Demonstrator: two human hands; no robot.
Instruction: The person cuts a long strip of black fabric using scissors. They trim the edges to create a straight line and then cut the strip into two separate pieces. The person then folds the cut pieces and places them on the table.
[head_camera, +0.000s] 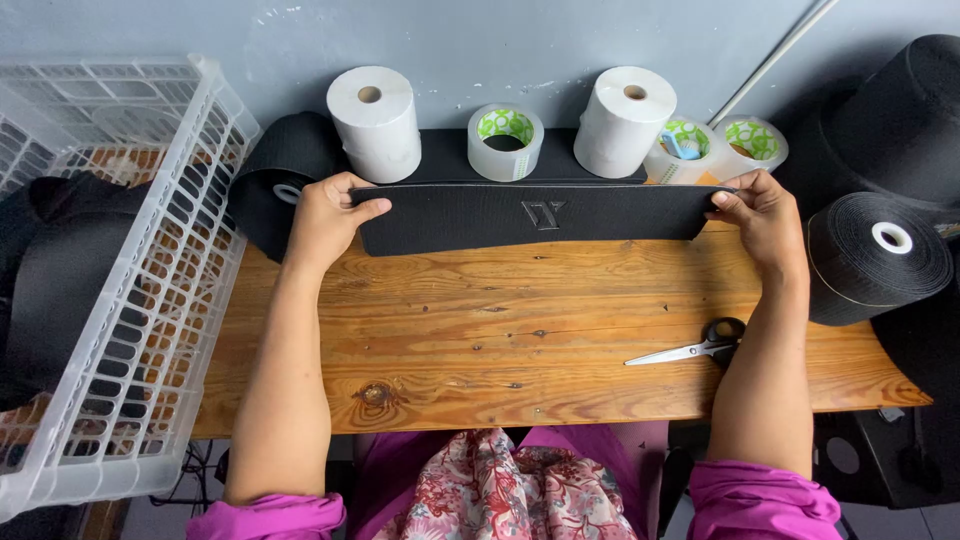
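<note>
A long black elastic band (480, 215) with a small grey emblem near its middle is stretched flat across the far part of the wooden table (500, 340). My left hand (325, 215) grips its left end, thumb on top. At the other end my right hand (760, 210) pinches the band. Both arms reach forward over the table, with pink sleeves at the elbows.
Behind the band stand two white paper rolls (375, 120) (622, 120) and three clear tape rolls (505, 140). Black webbing rolls (875, 255) sit at the right and another (280, 180) at the left. Scissors (700, 347) lie near my right forearm. A white plastic crate (130, 300) holds black fabric at the left.
</note>
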